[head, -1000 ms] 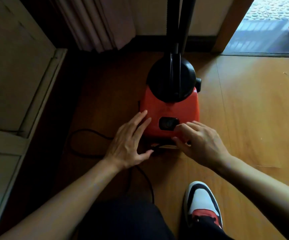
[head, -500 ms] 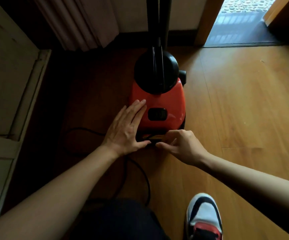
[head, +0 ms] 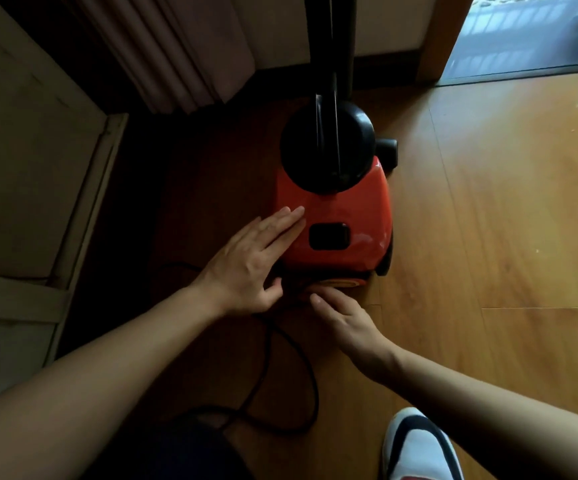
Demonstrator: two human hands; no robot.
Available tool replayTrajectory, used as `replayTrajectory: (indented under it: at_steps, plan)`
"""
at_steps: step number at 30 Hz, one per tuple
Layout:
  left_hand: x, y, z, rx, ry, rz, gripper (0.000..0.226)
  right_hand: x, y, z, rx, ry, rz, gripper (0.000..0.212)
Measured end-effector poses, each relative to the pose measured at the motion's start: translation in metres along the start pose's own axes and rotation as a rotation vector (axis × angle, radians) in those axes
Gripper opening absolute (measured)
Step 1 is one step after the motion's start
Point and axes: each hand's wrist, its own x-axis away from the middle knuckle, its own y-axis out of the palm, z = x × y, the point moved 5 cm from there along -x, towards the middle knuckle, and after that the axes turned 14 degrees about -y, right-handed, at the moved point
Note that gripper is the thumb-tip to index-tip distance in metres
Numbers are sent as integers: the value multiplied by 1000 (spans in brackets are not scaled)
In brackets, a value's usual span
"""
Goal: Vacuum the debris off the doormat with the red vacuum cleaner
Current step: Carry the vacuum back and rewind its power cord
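Setup step: red vacuum cleaner [head: 350,216] sits mid-floor, your left hand [head: 249,268] flat on its near-left top, fingers straight, right hand [head: 353,330] fingertips at its near base, grip unclear; next, probably free the cord [head: 316,400].

One vacuum cleaner [head: 350,209], two hands [head: 246,268] [head: 350,327], one shoe [head: 419,448]

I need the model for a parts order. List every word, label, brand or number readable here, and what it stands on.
No text can be read.
Vacuum: no brand or number shows on its red body.
Black panel: dark, nothing legible.
Pale strip at the vacuum's near edge: perhaps a label, too blurred to read.
Shoe: no legible mark.
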Motion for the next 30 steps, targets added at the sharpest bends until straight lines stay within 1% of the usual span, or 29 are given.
replayTrajectory:
  at_steps: [3, 6, 8, 9, 11, 13, 17, 21, 23, 27, 30]
  plan:
    - [0, 0, 0, -6, 8, -26, 94, -2, 4, 2, -43, -39, 26, 27]
    - [-1, -3, -3, -39, 13, -47, 94, -8, 15, -5, -134, -76, -72, 33]
    - [0, -6, -2, -51, -2, -68, 93, -13, 24, -11, -86, -90, -128, 34]
    - [1, -7, 0, -52, -14, -75, 93, -14, 30, -11, -83, -87, -130, 35]
    - [1, -8, 3, -56, -23, -85, 92, -15, 44, -3, -164, -27, -74, 37]
    - [1, -6, 2, -54, -19, -86, 93, -19, 52, 10, -245, 68, 13, 34]
    - [1, -1, -1, -31, -11, -65, 94, -27, 45, 25, -244, 218, 104, 30]
    - [-1, 4, -3, -7, -6, -42, 94, -26, 32, 45, -209, 315, 162, 39]
    - [-1, 4, -3, 6, -14, -21, 93, -24, 18, 52, -163, 354, 199, 36]
    - [-2, 4, -3, 11, -23, 1, 93, -19, -31, 58, 12, 415, 267, 25]
    - [-3, 4, -2, 16, -21, 23, 91, -14, -55, 48, -46, 366, 307, 13]
